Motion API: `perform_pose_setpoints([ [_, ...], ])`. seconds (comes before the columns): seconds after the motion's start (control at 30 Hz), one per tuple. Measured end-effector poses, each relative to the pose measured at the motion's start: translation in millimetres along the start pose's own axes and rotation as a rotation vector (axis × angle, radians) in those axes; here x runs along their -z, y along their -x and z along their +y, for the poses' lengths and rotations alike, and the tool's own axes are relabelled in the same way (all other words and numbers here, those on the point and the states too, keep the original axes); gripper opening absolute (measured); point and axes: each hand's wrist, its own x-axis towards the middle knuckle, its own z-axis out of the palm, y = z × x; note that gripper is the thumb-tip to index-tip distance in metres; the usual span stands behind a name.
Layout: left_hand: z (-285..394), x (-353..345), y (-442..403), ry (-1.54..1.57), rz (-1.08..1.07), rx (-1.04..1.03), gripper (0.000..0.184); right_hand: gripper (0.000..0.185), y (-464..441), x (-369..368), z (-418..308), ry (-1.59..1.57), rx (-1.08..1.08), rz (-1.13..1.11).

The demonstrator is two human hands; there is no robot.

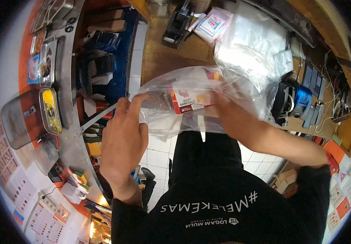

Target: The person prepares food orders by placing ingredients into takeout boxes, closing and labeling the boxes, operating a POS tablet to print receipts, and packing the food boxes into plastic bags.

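Observation:
A clear plastic bag (pixel 159 125) is spread out in front of me above the wooden table edge. Inside it lies a red and white printed food box (pixel 188 100), seen partly through the plastic. My left hand (pixel 123 140) grips the bag's left edge with bent fingers. At the box's right side is my right hand (pixel 233 116), its fingers closed at the box and bag; the fingertips are partly hidden and slightly blurred.
A stack of clear plastic bags (pixel 250 44) lies on the wooden table (pixel 163 57), beside a black tape dispenser (pixel 177 26) and a white-and-blue packet (pixel 214 23). Food trays (pixel 50 105) stand on the left counter. A blue container (pixel 302 99) sits at right.

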Motion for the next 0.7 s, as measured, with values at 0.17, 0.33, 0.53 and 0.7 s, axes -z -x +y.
perform_pose_setpoints([
  [0.17,9,18,13,0.069,0.186,0.016,0.027,0.023,31,98,28,-0.337,-0.047,-0.408],
  [0.33,-12,-4,19,0.875,0.189,-0.230,0.033,0.016,63,107,34,-0.442,0.032,0.037],
  [0.53,-65,-94,-13,0.388,0.265,-0.182,0.141,0.069,102,-4,68,-1.094,-0.626,0.426],
  [0.7,-31,-216,-72,0.837,0.143,-0.245,0.122,0.093,-43,-156,-36,-1.189,-0.414,0.808],
])
